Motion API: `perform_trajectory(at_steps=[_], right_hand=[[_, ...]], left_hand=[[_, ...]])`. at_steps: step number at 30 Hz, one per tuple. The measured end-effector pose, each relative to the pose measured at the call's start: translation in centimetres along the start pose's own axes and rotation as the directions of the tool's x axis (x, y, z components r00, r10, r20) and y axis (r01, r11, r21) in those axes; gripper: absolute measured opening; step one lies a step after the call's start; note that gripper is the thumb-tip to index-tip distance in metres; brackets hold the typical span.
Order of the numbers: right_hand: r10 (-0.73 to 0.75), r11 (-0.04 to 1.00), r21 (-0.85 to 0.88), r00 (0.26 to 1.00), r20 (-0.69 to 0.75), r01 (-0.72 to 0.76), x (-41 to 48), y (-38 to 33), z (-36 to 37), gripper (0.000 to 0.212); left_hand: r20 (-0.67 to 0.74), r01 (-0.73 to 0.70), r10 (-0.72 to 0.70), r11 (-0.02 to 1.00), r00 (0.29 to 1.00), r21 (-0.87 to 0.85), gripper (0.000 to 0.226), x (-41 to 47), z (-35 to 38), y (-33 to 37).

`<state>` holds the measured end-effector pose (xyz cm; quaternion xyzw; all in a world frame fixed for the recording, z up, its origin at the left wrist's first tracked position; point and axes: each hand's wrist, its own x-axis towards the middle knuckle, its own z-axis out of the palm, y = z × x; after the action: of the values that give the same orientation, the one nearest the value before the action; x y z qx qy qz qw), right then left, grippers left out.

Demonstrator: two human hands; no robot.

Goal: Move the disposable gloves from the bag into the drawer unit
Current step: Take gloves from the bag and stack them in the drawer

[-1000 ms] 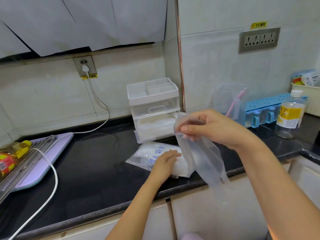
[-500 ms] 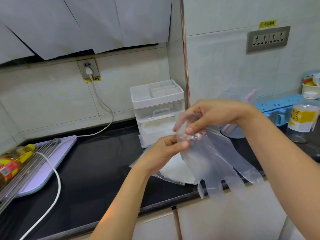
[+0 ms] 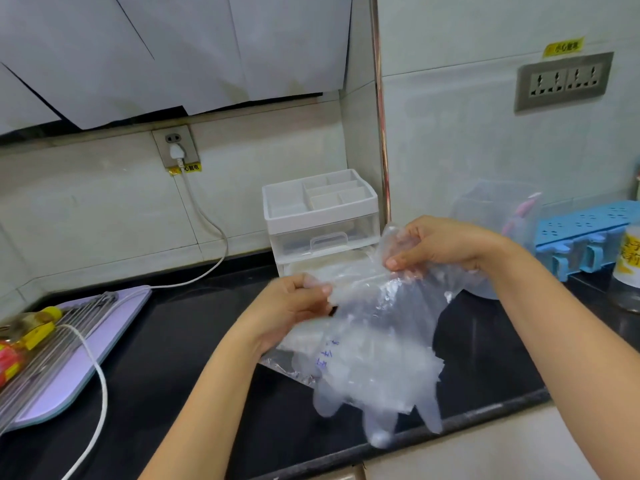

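Observation:
A clear disposable glove hangs spread between my two hands above the black counter, fingers pointing down. My left hand pinches its cuff at the left; my right hand pinches the cuff at the right. Under the glove lies the clear bag with blue writing, partly hidden. The white drawer unit stands behind against the wall corner. Its lower drawer is pulled out with white material inside.
A purple cutting board with a metal rack and an oil bottle lies at the left. A white cable crosses the counter. At the right are a clear cup, a blue rack and a bottle.
My left hand left the bag and took the glove's cuff. Both hands pulled the glove apart, so it now hangs spread wide over the bag.

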<state>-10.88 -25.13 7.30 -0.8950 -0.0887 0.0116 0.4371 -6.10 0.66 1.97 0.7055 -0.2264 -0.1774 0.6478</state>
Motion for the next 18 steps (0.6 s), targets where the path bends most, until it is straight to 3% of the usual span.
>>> perform_trajectory(at_steps=[3, 5, 6, 8, 9, 10, 11, 13, 15, 18], right_hand=[[-0.026, 0.993, 0.115, 0.991, -0.133, 0.042, 2.7, -0.2, 1.0, 0.005], [-0.023, 0.974, 0.212, 0.969, -0.245, 0.076, 4.7, -0.5, 1.5, 0.006], [-0.007, 0.970, 0.231, 0.954, -0.298, 0.080, 5.6, -0.6, 1.7, 0.006], [0.023, 0.960, 0.269, 0.935, -0.353, 0.078, 7.3, -0.4, 2.1, 0.004], [0.045, 0.956, 0.287, 0.929, -0.366, 0.067, 7.9, -0.3, 2.3, 0.004], [0.077, 0.955, 0.293, 0.920, -0.383, 0.042, 8.7, 0.1, 2.5, 0.004], [0.108, 0.957, 0.289, 0.910, -0.400, 0.013, 9.4, 0.5, 2.6, 0.008], [0.169, 0.967, 0.247, 0.884, -0.436, -0.063, 10.5, 1.2, 3.0, 0.023], [0.215, 0.973, 0.181, 0.861, -0.460, -0.146, 11.3, 1.8, 3.2, 0.030], [0.280, 0.958, 0.073, 0.841, -0.464, -0.278, 11.9, 2.3, 3.8, 0.023]], left_hand=[[-0.164, -0.074, 0.071, 0.997, 0.984, -0.012, 0.007, 2.1, -0.8, 2.9], [-0.336, -0.160, 0.181, 0.983, 0.925, 0.088, 0.008, 3.5, -1.4, 4.8], [-0.452, -0.203, 0.269, 0.960, 0.850, 0.191, 0.006, 4.1, -1.7, 5.6], [-0.604, -0.258, 0.504, 0.855, 0.618, 0.450, 0.013, 4.6, -1.6, 6.3], [-0.596, -0.281, 0.609, 0.784, 0.524, 0.553, 0.018, 4.6, -1.1, 6.4], [-0.550, -0.310, 0.684, 0.718, 0.480, 0.623, 0.019, 4.6, -0.4, 6.4], [-0.489, -0.339, 0.723, 0.673, 0.488, 0.658, 0.018, 4.7, 0.3, 6.2], [-0.365, -0.338, 0.701, 0.650, 0.613, 0.680, 0.014, 5.2, 1.7, 5.3], [-0.262, -0.219, 0.575, 0.633, 0.775, 0.743, 0.011, 6.3, 2.5, 3.9], [-0.218, -0.013, 0.330, 0.575, 0.919, 0.818, 0.013, 8.7, 2.6, 1.7]])
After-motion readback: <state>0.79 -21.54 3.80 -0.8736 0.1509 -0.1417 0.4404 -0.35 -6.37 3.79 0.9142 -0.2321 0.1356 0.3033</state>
